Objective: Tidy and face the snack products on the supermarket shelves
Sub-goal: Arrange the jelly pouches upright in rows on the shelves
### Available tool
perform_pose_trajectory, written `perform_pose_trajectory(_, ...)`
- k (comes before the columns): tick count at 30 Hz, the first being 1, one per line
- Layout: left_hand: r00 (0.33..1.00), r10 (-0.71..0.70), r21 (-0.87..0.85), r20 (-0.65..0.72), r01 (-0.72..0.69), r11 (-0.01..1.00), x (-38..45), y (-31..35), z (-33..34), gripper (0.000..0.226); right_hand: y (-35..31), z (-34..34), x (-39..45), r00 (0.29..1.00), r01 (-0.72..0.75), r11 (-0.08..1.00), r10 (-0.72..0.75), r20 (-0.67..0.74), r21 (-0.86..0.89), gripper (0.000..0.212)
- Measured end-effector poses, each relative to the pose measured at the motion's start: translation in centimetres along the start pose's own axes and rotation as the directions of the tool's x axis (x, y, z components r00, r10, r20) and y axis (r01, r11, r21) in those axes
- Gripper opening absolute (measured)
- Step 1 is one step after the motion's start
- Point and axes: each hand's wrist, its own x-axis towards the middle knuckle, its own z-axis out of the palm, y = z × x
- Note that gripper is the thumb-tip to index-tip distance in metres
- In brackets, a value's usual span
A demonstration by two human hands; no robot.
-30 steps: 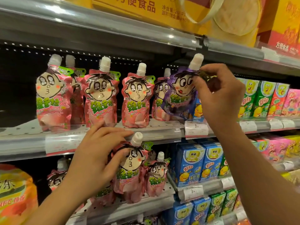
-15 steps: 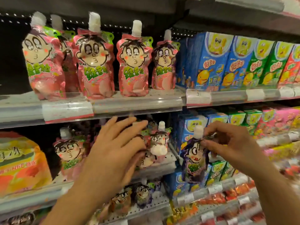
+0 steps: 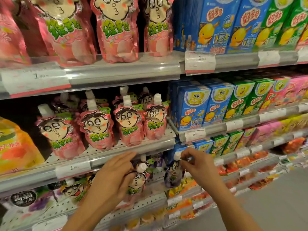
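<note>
My right hand (image 3: pixel 199 165) pinches the top corner of a purple jelly pouch (image 3: pixel 173 176) with a white cap, holding it in front of the lower shelf. Left of it, my left hand (image 3: pixel 113 180) grips a pink cartoon-face pouch (image 3: pixel 138 181) at that same shelf level, thumb curled against its side. Above both hands, a row of pink pouches (image 3: pixel 100 129) stands upright on the middle shelf. More pink pouches (image 3: pixel 116 30) fill the top shelf.
Blue and green snack boxes (image 3: pixel 215 104) line the shelves to the right. An orange bag (image 3: pixel 15 147) sits at the far left. Grey shelf rails (image 3: pixel 125 75) carry price tags. Purple pouches (image 3: pixel 73 192) lie on the lower shelf; grey floor shows at the bottom right.
My view and both hands have dropped one shelf lower. The right hand brought the purple pouch down to the lower shelf; the left hand left the middle-shelf pouches and now grips a pink pouch below.
</note>
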Motion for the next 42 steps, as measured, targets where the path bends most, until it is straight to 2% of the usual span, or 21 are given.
perform_pose_trajectory(3,1.0,-0.011,-0.067,0.004,0.011,0.998,-0.4,-0.7,0.6,0.016,1.0,2.3,0.5,0.998,-0.06,0.998,0.06,-0.026,-0.017,0.03)
perform_pose_trajectory(9,0.993,0.078,0.025,0.088,-0.081,0.996,-0.6,-1.5,1.2,0.016,1.7,5.8,1.9,0.992,-0.124,0.988,0.121,-0.028,-0.094,0.034)
perform_pose_trajectory(13,0.993,0.068,-0.028,0.094,-0.065,0.997,-0.4,-1.7,0.8,0.014,2.1,7.3,2.2,0.985,-0.166,0.978,0.159,-0.068,-0.129,0.027)
perform_pose_trajectory(16,0.992,0.08,-0.006,0.096,-0.08,0.997,-0.5,-1.8,1.0,0.012,2.2,7.9,2.4,0.982,-0.177,0.976,0.168,-0.083,-0.125,0.026)
perform_pose_trajectory(25,0.995,0.082,-0.004,0.061,-0.082,0.997,-0.7,-1.9,1.5,0.01,2.7,9.0,3.0,0.984,-0.149,0.986,0.141,-0.108,-0.074,0.014)
perform_pose_trajectory(35,0.994,0.07,0.016,0.079,-0.071,0.997,-0.8,-1.9,1.4,0.011,3.9,9.3,2.7,0.988,-0.015,0.961,-0.027,-0.15,-0.275,0.01)
perform_pose_trajectory(42,0.994,0.089,0.049,0.063,-0.092,0.995,-0.9,-2.0,1.8,0.007,4.5,9.3,2.6,0.978,-0.073,0.965,0.02,-0.206,-0.252,0.014)
